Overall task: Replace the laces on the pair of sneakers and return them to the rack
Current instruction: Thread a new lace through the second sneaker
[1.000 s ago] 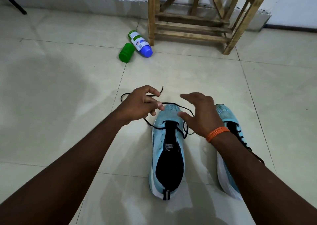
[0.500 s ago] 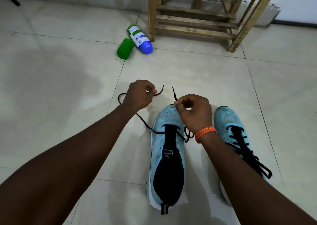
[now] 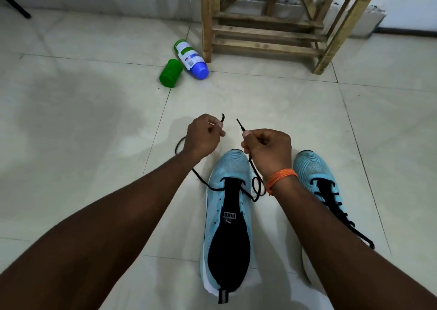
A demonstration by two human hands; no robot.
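- My left hand (image 3: 204, 136) and right hand (image 3: 267, 147) are each pinching an end of the lace (image 3: 201, 178).
- It's looking limp and light, so I'm gripping near the stiff tips.

Dim, even indoor light. A broad soft shadow darkens the floor (image 3: 71, 125) at left. Faint sheen on the tiles. Wide-angle bending at the edges; focus mostly sharp.
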